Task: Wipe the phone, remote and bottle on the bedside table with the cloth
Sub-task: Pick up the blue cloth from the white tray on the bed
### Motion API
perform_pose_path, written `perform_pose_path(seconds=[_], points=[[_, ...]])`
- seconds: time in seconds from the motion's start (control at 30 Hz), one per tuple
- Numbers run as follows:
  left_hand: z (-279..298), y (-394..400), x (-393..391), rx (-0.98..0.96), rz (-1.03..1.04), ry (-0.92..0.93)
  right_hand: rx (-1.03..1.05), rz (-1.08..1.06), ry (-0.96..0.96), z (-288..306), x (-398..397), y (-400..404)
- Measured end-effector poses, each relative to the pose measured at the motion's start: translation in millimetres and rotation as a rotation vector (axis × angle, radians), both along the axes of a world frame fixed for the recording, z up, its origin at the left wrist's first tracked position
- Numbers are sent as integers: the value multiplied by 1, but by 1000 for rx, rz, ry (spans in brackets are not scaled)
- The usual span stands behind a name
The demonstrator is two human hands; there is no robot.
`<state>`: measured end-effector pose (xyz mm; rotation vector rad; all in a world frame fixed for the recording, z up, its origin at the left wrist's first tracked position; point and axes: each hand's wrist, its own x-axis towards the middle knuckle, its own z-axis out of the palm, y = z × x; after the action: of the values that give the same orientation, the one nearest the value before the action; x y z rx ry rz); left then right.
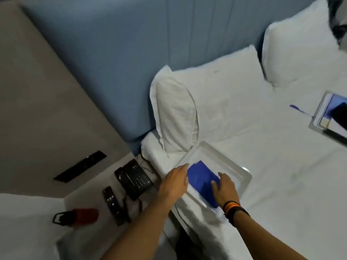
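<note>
Both hands, left and right, rest spread on the blue cloth in a tray on the bed. Best gather it fully before turning to phone, remote and bottle on the bench.

Hotel bedroom (bed, desk phone)
</note>
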<state>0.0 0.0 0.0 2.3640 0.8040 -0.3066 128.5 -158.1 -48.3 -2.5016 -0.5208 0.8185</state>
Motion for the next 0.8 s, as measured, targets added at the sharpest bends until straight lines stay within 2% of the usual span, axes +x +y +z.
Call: perform_pose_path(seconds=[0.13, 0.2, 0.33, 0.4, 0.53, 0.67, 0.8], points=[[-60, -21, 35, -42, 33, 89, -145, 40, 16, -46, 16, -1], [-84, -28, 50, -25, 72, 135, -197, 75, -41, -65, 14, -1], [-109, -28, 71, 164, 119, 142, -220, 77, -181, -78, 15, 6], [-110, -25, 76, 231, 79, 151, -170, 49, -122, -79, 18, 9], [-96, -7, 67, 70, 184, 136, -70, -20, 122, -73, 25, 17], [-71, 8, 39, -44, 228, -69, 51, -105, 338, -51, 17, 33], [-64, 40, -9, -242, 410, -266, 162, -97, 490, -17, -5, 63]])
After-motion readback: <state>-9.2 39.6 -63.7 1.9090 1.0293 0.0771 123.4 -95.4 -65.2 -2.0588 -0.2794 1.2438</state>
